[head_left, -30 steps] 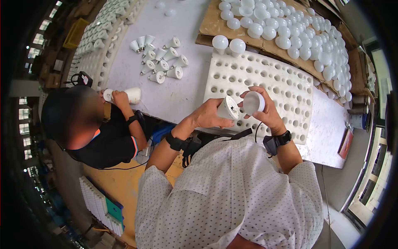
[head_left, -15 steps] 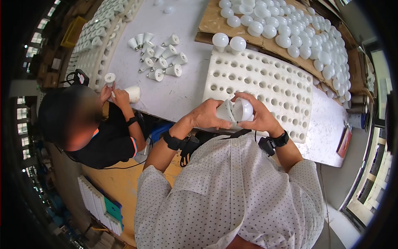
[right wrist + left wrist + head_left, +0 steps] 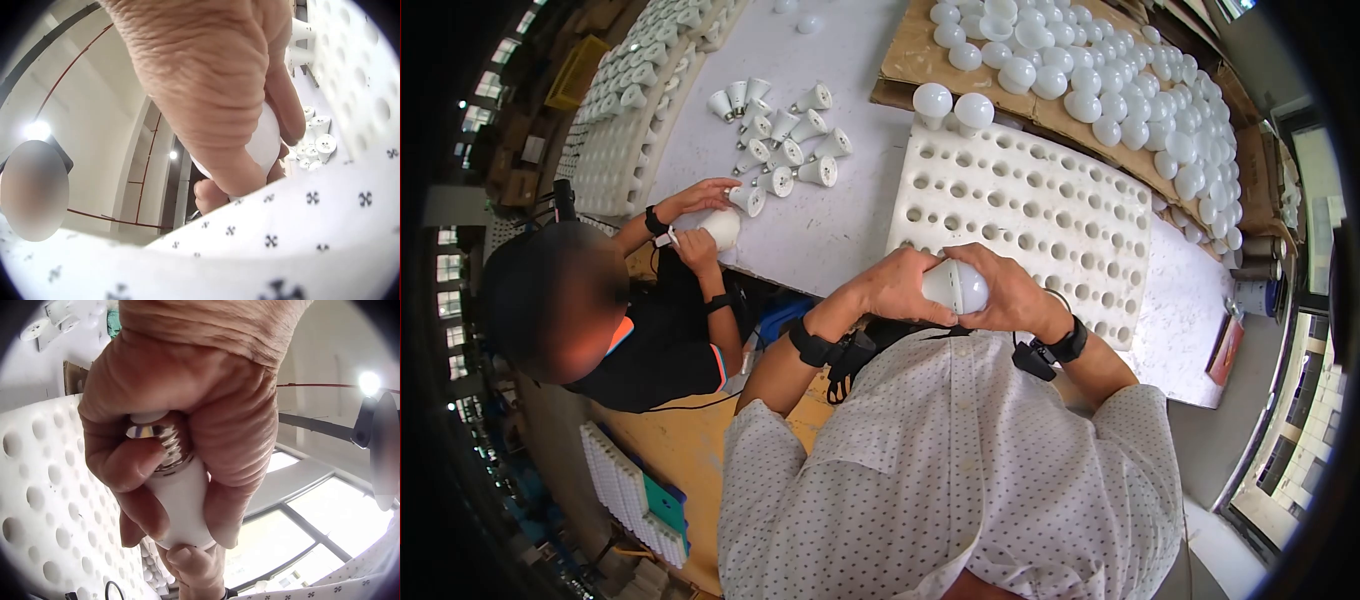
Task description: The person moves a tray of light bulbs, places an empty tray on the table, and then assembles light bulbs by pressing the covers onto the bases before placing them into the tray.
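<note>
In the head view, my left hand (image 3: 897, 287) grips the white cone-shaped base of a light bulb (image 3: 940, 286) close to my chest. From the other side my right hand (image 3: 1022, 296) holds its round milky dome (image 3: 973, 288), which sits against the base's wide end. The left wrist view shows fingers curled round the base and its silver screw cap (image 3: 173, 450). Much of the dome (image 3: 265, 142) is covered by my right palm and thumb in the right wrist view. Just beyond both hands lies a white foam tray (image 3: 935, 203) with rows of holes.
Two bulbs (image 3: 932, 100) stand at the tray's far left corner. Cardboard (image 3: 915, 62) behind bears many domes (image 3: 1083, 100). Several loose bulb bases (image 3: 808, 125) lie left on the table, near another person's hand (image 3: 710, 195). Foam racks filled with bases (image 3: 638, 75) stand farther left.
The dome and base, apart a second ago, have come together into one bulb. My right hand moved left and turned over the dome. The other person's hand reached out to a loose base.
</note>
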Demonstrator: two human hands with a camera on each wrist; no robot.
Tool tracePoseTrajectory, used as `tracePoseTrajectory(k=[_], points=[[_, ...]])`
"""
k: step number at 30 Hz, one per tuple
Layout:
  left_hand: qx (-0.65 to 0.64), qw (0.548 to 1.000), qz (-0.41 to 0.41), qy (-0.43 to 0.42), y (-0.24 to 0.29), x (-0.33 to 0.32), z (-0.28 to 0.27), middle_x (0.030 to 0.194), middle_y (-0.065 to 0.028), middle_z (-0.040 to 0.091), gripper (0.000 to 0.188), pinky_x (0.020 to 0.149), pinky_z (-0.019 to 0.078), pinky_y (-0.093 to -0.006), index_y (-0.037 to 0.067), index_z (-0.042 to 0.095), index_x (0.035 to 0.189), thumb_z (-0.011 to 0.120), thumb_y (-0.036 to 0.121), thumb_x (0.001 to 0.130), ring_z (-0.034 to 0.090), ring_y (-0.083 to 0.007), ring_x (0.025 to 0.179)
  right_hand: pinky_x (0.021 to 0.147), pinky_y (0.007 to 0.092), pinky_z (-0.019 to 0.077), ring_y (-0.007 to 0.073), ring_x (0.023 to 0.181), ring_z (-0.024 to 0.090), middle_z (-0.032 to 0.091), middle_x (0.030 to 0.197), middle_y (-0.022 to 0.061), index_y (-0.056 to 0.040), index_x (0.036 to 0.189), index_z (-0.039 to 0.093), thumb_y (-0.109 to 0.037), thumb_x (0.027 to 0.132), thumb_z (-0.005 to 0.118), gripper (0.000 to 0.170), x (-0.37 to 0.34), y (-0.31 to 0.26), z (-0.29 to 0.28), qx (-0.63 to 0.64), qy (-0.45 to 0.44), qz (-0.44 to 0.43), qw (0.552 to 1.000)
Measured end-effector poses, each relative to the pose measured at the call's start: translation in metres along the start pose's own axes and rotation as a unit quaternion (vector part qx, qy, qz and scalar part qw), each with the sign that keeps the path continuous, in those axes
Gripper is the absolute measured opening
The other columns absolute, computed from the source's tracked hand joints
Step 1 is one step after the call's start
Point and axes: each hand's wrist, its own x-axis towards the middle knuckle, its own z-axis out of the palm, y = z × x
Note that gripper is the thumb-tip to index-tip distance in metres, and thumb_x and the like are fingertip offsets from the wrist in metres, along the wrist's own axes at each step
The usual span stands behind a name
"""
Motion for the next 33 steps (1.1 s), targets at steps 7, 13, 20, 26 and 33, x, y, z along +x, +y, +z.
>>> tracePoseTrajectory(k=[7,13,20,26,33], points=[[0.03,1.0,-0.002,0.007,0.002,0.007,0.006,0.071,-0.0117,0.063,0.053,0.065,0.0482,-0.029,-0.006,0.06,0.086,0.078,0.034,0.057,0.061,-0.0182,0.067,0.084,0.0357,0.0429,0.0306,0.096,0.051,0.05,0.105,0.0145,-0.0036,0.116,0.044,-0.012,0.056,0.077,0.069,0.002,0.001,0.012,-0.007,0.133,-0.127,0.983],[0.002,0.999,-0.04,-0.037,0.015,0.006,0.011,0.056,-0.0083,0.059,0.056,0.05,0.0476,-0.0274,-0.004,0.06,0.072,0.076,0.047,0.058,0.059,-0.0157,0.05,0.078,0.0339,0.0429,0.0259,0.088,0.051,0.051,0.098,0.011,-0.0048,0.104,0.05,-0.007,0.053,0.073,0.057,-0.002,0.004,0.009,0.01,0.154,-0.215,0.964],[-0.083,0.996,0.0,-0.017,0.003,0.015,0.017,0.063,-0.0087,0.061,0.054,0.047,0.0475,-0.0237,-0.007,0.058,0.078,0.072,0.045,0.066,0.059,-0.0132,0.05,0.078,0.0329,0.0429,0.0246,0.087,0.051,0.051,0.096,0.0102,-0.0054,0.1,0.048,-0.006,0.051,0.071,0.054,0.002,0.013,0.002,0.07,0.104,-0.139,0.982],[-0.158,0.984,-0.083,0.002,-0.007,0.022,0.003,0.083,-0.0131,0.062,0.058,0.052,0.0484,-0.0221,-0.009,0.052,0.1,0.072,0.037,0.07,0.061,-0.0138,0.062,0.079,0.0312,0.0447,0.0174,0.092,0.052,0.05,0.101,0.0072,-0.0064,0.109,0.04,-0.004,0.06,0.073,0.059,0.012,0.01,-0.012,0.16,0.061,-0.013,0.985],[-0.052,0.889,-0.039,0.454,-0.088,-0.031,-0.035,0.105,-0.0098,0.06,0.038,0.067,0.0469,-0.024,0.001,0.052,0.112,0.062,0.005,0.076,0.06,-0.013,0.086,0.079,0.0347,0.0462,0.0276,0.09,0.056,0.055,0.099,0.0144,-0.0017,0.112,0.046,-0.012,0.06,0.075,0.061,0.031,0.068,-0.083,-0.137,0.378,0.054,0.914]])
